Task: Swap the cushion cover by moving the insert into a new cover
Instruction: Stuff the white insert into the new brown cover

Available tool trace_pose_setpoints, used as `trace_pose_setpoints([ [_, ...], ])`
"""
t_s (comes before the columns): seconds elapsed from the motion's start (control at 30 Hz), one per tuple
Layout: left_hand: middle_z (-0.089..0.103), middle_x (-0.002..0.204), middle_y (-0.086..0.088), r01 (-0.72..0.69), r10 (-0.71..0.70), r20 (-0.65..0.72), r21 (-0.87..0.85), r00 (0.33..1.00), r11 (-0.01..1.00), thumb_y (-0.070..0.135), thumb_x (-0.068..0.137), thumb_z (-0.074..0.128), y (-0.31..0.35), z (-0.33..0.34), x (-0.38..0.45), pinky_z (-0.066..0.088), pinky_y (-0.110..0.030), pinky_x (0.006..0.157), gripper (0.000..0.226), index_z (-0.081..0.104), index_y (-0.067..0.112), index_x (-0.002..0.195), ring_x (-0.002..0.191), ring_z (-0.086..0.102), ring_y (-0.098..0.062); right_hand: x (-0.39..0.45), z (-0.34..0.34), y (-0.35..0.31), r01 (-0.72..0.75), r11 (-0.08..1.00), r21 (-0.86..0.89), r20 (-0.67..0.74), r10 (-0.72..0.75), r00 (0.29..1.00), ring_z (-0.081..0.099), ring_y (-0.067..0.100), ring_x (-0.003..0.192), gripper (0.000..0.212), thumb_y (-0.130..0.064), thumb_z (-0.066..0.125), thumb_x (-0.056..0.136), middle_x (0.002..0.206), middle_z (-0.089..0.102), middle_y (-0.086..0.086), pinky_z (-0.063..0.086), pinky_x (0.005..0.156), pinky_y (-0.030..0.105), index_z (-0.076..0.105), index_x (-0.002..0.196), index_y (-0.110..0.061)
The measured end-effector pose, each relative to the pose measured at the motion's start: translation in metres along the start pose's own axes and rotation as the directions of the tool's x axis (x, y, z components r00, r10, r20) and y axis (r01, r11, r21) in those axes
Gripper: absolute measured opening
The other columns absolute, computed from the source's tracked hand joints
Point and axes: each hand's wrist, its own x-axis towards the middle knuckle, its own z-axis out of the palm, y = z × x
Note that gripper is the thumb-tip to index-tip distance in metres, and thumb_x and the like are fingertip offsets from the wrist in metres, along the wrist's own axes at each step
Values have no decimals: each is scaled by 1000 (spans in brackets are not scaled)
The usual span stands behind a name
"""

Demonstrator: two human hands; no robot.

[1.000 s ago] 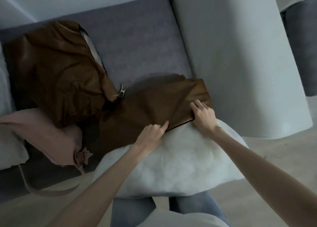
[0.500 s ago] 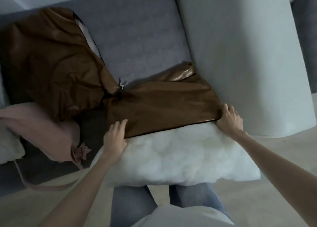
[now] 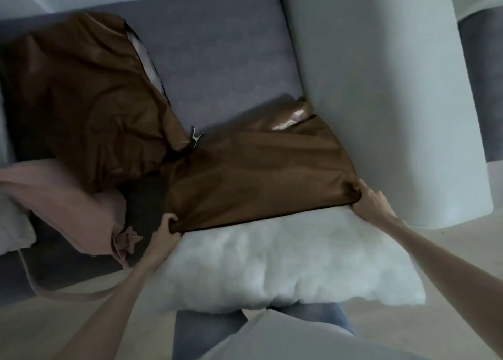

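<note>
Grey sofa (image 3: 217, 60): both hands grip glossy brown cover (image 3: 258, 174) over fluffy insert (image 3: 285, 261)

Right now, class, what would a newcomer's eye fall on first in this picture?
First, the fluffy white insert at the sofa's front edge, half inside a brown cover. The left hand and right hand grip the corners of the cover's opening. Another crumpled brown cover lies further back on the left of the grey seat.

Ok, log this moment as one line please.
stage: insert partly in cover | left hand: grips brown cover opening corner | right hand: grips opposite corner | white insert: mostly outside
</note>
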Motion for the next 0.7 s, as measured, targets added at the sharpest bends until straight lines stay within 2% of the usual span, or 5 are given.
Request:
trace_pose_setpoints([
  [0.13, 60, 82, -3, -105, 125, -230, 99, 965, 990, 20, 84, 61, -19, 3, -7, 44, -27, 56, 49, 36, 40, 121, 65, 59, -20, -7, 3, 12, -25, 999, -22, -90, 23, 996, 61, 46, 84, 36, -16, 50, 72, 90, 66, 24, 40, 63, 36, 42, 104, -30],
  [0.27, 56, 77, -9, -45, 44, -207, 0, 977, 999, 8, 82, 58, -27, 21, -18, 44, -35, 60, 54, 33, 30, 124, 64, 56, -27, -24, 17, 23, -104, 992, -66, 52, 108, 993, 60, 49, 90, 50, -14, 55, 76, 98, 63, 29, 43, 67, 39, 39, 121, -28],
  [0.37, 54, 68, -3, -116, 123, -268, 42, 956, 992, 13, 79, 58, -29, 14, -13, 39, -29, 51, 53, 35, 37, 120, 56, 55, -21, -15, 7, 30, -87, 996, -32, -32, 86, 996, 62, 47, 82, 45, -12, 56, 73, 91, 66, 26, 39, 60, 36, 43, 114, -26],
  [0.47, 59, 88, -10, -20, 19, -140, -9, 990, 1000, 15, 83, 59, -26, 19, -18, 40, -31, 58, 56, 28, 36, 125, 66, 57, -25, -35, 30, 54, -181, 981, 72, 74, 176, 982, 61, 48, 88, 55, -4, 60, 81, 97, 63, 33, 43, 68, 41, 39, 131, -12],
  [0.7, 55, 116, -17, 183, -208, -135, -179, 969, 967, 20, 89, 55, -13, 37, 2, 45, -40, 79, 38, 34, 20, 120, 89, 55, -31, -11, 34, 38, -165, 952, 256, 83, 149, 985, 58, 47, 92, 36, 0, 60, 81, 91, 59, 20, 35, 68, 38, 36, 100, -19],
])
